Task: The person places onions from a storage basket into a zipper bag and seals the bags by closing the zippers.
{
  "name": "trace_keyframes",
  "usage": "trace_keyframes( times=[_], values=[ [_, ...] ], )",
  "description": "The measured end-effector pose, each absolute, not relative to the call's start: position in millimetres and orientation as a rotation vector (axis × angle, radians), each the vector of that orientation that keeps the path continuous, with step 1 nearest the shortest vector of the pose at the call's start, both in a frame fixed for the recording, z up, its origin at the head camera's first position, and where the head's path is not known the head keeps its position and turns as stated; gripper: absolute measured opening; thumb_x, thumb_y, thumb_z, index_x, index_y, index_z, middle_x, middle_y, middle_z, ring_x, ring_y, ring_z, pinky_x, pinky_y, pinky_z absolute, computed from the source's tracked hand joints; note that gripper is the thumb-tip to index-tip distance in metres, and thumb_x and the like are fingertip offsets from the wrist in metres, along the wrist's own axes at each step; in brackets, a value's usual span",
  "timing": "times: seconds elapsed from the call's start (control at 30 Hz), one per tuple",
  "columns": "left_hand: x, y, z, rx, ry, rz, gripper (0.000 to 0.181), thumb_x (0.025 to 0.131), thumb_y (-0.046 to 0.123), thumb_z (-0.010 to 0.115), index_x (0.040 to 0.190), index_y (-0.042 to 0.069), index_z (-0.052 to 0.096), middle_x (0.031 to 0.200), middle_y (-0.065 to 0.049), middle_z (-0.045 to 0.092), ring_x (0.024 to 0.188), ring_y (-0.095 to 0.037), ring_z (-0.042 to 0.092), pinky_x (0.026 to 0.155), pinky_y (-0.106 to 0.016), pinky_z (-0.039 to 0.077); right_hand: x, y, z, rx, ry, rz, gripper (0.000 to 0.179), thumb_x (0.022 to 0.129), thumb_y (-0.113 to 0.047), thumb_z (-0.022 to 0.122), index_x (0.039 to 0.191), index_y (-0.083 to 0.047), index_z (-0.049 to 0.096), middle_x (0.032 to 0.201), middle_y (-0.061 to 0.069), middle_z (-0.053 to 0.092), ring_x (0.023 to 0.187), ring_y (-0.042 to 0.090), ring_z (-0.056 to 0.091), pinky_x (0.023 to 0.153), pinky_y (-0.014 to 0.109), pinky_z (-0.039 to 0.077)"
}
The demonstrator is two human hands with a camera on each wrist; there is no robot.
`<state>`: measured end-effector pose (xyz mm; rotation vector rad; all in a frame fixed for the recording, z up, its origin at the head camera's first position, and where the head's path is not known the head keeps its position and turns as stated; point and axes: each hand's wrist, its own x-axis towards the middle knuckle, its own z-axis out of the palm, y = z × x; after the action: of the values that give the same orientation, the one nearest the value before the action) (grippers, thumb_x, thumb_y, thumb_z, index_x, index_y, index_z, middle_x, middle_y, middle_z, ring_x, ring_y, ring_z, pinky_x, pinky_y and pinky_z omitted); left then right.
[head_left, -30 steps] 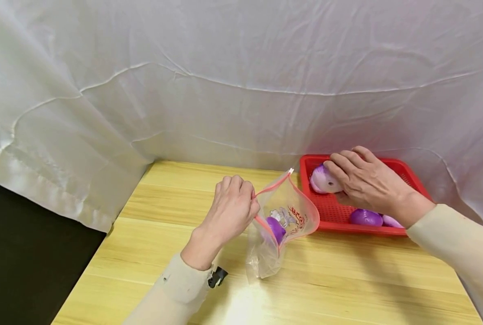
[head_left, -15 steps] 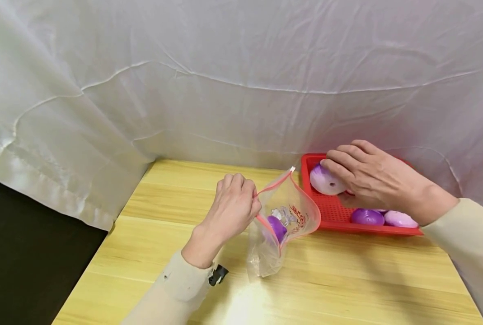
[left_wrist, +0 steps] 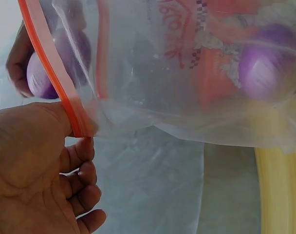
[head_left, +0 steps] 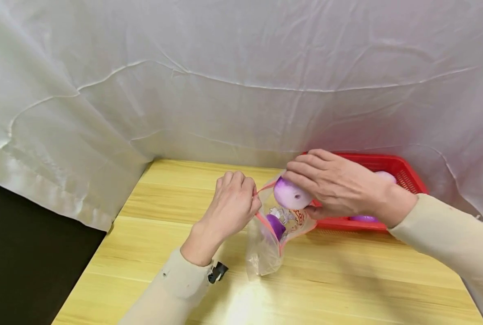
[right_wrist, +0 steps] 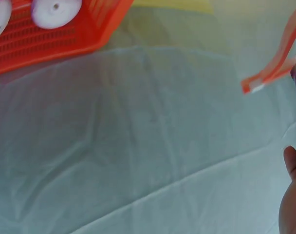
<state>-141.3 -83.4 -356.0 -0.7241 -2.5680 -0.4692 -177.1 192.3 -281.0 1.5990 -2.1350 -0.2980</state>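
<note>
My left hand (head_left: 231,203) pinches the pink zip edge of a clear zip bag (head_left: 261,259), holding its mouth apart above the table. A round purple thing (head_left: 277,226) sits inside the bag; the left wrist view shows it through the plastic. In my right hand (head_left: 339,187) is a purple-and-white round thing (head_left: 291,195) with a small dark hole, like a model onion or turnip. The fingers curl over its top, and it hangs at the bag's mouth. In the left wrist view the held round thing (left_wrist: 43,78) appears behind the bag's edge.
A red plastic basket (head_left: 408,174) stands at the right rear, partly behind the right arm. Several similar round things, such as a white-and-purple one (right_wrist: 56,12), lie in it. Pale cloth (head_left: 225,122) hangs behind the wooden table (head_left: 152,243).
My right hand has lifted the round thing from over the basket and moved left to the bag's mouth. The left hand and bag have stayed nearly still.
</note>
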Motion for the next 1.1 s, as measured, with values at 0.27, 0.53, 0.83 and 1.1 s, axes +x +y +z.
trace_keyframes(
  times=[0.27,0.53,0.83,1.1],
  values=[
    [-139,-82,-355,-0.719,-2.589,-0.471,0.007,0.093,0.015,0.065,0.089,0.011,0.062,0.086,-0.002,0.050,0.087,-0.026,0.045,0.084,-0.044,0.042,-174,176,-294,1.745,-2.153,-0.316,0.083,0.078,-0.049,0.076,0.147,-0.009,0.052,0.143,0.007,0.061,0.132,0.029,0.058,0.108,0.048,0.045],
    [-136,-81,-354,-0.718,-2.593,-0.481,0.008,0.093,0.015,0.066,0.088,0.012,0.061,0.085,-0.002,0.050,0.087,-0.027,0.046,0.083,-0.043,0.041,-173,173,-304,1.808,-2.130,-0.398,0.080,0.080,-0.051,0.073,0.147,-0.011,0.052,0.146,0.004,0.060,0.135,0.024,0.056,0.112,0.046,0.044],
    [-134,-81,-354,-0.705,-2.594,-0.487,0.007,0.092,0.013,0.065,0.087,0.011,0.061,0.085,-0.002,0.050,0.086,-0.026,0.047,0.084,-0.044,0.042,-171,173,-310,1.803,-2.144,-0.417,0.082,0.085,-0.062,0.069,0.147,-0.012,0.054,0.145,0.003,0.061,0.134,0.022,0.056,0.109,0.047,0.044],
    [-130,-82,-352,-0.611,-2.586,-0.461,0.007,0.089,0.014,0.065,0.083,0.012,0.061,0.083,-0.003,0.052,0.083,-0.028,0.047,0.081,-0.043,0.043,-172,182,-316,1.722,-2.206,-0.409,0.077,0.083,-0.055,0.075,0.144,-0.012,0.056,0.140,0.002,0.063,0.133,0.025,0.057,0.102,0.047,0.047]
  ],
)
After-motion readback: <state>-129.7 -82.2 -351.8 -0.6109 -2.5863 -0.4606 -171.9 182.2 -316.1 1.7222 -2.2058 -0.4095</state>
